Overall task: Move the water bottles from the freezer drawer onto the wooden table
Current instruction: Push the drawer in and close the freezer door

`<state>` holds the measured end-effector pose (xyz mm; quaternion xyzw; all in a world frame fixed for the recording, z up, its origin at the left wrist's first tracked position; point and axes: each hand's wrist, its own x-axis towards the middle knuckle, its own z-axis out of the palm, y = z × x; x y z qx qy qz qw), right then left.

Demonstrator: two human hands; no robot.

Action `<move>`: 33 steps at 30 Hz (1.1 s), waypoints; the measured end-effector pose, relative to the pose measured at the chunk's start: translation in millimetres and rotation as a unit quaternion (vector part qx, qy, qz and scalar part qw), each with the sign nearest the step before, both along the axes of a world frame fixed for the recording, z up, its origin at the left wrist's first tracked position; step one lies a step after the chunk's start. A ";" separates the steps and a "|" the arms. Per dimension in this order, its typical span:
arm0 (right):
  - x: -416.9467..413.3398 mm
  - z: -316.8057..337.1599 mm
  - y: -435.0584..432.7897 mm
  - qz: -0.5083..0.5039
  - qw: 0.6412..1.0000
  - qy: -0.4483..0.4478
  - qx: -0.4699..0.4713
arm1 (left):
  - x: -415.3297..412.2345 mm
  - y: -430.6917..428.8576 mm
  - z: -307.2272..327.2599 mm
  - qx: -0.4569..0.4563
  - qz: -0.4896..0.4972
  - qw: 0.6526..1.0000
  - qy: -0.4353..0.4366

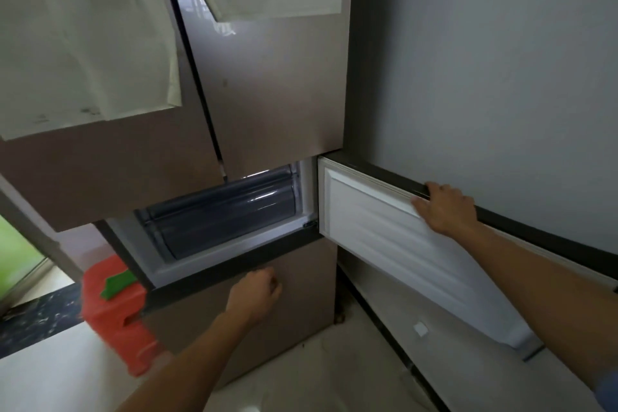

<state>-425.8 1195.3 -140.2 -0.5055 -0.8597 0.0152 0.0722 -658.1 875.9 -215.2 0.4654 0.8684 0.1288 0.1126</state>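
Freezer drawer (220, 214), smoked, pushed in, water bottles presumably inside but unseen; right hand (446, 207), grip clasping the top edge of the compartment door (401, 244) swung right of the drawer; left hand (255, 293), curled just below the drawer, grip contents untellable; recommended: hold door wide, draw drawer out level.

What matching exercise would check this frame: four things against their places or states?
Things:
1. right hand
2. left hand
3. red stool
4. translucent drawer

Places or states:
a. standing left of the fridge
b. gripping the top edge of the open door
c. pushed in, inside the open compartment
d. fingers curled at the top edge of the lower front panel

Pairs: 1-b; 2-d; 3-a; 4-c
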 end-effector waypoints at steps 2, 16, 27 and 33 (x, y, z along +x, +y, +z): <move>7.5 4.9 -14.3 0.012 1.000 0.012 -0.017 | 15.9 -14.8 -2.1 -0.002 -0.008 1.000 0.001; -41.8 24.8 -151.7 0.142 0.986 -0.003 -0.086 | 46.7 -92.6 29.8 0.081 0.036 0.996 -0.005; -124.3 1.9 -230.0 0.281 0.944 0.147 -0.088 | 23.0 -151.9 70.5 0.204 0.142 0.952 -0.180; -167.1 -22.6 -258.8 0.436 0.895 0.093 -0.017 | -43.7 -188.7 63.2 0.189 0.228 0.951 -0.085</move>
